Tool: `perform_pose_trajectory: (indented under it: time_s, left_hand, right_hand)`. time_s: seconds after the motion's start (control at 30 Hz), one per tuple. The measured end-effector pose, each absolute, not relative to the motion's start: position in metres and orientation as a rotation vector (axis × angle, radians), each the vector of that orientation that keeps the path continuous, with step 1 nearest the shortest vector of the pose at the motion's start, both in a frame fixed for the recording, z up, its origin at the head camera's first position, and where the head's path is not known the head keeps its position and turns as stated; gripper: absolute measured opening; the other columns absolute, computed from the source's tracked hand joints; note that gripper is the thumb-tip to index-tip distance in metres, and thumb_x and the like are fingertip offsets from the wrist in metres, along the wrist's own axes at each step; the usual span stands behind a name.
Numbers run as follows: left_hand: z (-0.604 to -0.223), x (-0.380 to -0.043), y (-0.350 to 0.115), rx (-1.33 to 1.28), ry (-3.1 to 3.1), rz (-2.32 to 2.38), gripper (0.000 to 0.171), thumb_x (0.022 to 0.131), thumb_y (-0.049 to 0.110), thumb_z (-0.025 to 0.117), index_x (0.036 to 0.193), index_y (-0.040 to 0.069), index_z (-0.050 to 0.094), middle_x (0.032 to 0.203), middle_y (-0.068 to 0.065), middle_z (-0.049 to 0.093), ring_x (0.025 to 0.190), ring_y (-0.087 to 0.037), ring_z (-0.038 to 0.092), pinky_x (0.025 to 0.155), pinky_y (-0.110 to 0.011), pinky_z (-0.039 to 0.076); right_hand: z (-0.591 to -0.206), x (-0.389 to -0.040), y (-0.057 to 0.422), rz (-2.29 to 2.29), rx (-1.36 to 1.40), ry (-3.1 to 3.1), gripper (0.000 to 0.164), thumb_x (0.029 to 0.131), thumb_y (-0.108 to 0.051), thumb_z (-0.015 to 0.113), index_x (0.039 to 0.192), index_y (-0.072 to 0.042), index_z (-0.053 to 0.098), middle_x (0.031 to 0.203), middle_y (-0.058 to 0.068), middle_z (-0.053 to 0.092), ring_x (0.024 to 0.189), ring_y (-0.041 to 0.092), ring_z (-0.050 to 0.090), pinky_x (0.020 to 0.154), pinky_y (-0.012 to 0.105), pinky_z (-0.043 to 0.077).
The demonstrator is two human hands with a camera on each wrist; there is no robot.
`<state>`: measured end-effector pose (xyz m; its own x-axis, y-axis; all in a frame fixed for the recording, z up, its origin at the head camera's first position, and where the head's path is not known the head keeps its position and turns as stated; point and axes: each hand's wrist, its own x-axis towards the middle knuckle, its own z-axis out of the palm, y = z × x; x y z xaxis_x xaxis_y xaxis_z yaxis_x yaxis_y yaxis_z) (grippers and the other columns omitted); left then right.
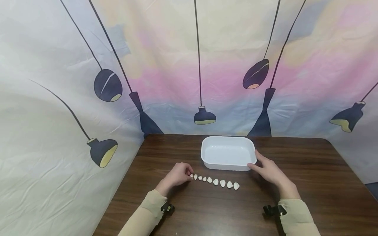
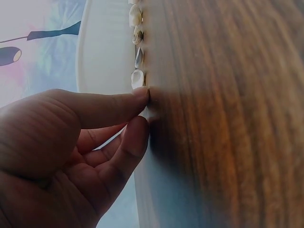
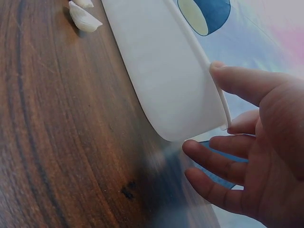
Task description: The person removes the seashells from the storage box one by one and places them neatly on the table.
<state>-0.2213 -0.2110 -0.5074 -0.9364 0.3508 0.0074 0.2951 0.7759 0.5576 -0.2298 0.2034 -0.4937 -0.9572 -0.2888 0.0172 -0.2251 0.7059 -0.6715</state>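
Note:
A row of small white seashells (image 1: 222, 183) runs across the wooden table, larger toward the right end. My left hand (image 1: 178, 173) is at the row's left end, thumb and forefinger pinching the smallest shell (image 1: 191, 176). In the left wrist view the fingertips are down at the tabletop, right beside a pale shell (image 2: 137, 78); a brown-striped shell (image 2: 137, 35) lies farther along. Behind the row stands a white rectangular dish (image 1: 228, 166) with rounded corners. My right hand (image 1: 271, 170) grips its right end, thumb (image 3: 219, 67) on the rim, other fingers spread around the end.
The dark wooden table (image 1: 206, 213) reaches back to a hanging cloth (image 1: 174, 75) printed with lamps. Black wrist mounts (image 1: 167, 208) sit over both sleeves.

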Motion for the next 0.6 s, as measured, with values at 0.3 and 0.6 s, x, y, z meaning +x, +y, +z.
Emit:
perform_pose_trajectory:
  time_s: [0.3, 0.6]
  left_hand:
    - [-0.5069, -0.2227, -0.2076, 0.513, 2.866, 0.864, 0.020, 0.081, 0.003, 0.091, 0.087, 0.010, 0.074, 0.074, 0.007, 0.061, 0.070, -0.005, 0.056, 0.069, -0.027, 0.050]
    - [-0.5047, -0.2204, -0.2140, 0.545, 2.844, 0.870, 0.025, 0.079, 0.005, 0.093, 0.095, 0.008, 0.074, 0.080, 0.002, 0.064, 0.073, -0.008, 0.057, 0.072, -0.029, 0.051]
  right_hand:
    - [-0.4951, -0.2291, 0.2060, -1.088, -0.407, 2.827, 0.095, 0.105, -0.050, 0.066, 0.163, 0.011, 0.022, 0.164, 0.037, 0.030, 0.147, 0.056, 0.038, 0.113, 0.069, 0.038]
    - [-0.4960, -0.2281, 0.2069, -1.078, -0.413, 2.824, 0.094, 0.105, -0.048, 0.065, 0.164, 0.010, 0.021, 0.165, 0.037, 0.029, 0.148, 0.057, 0.036, 0.113, 0.070, 0.037]
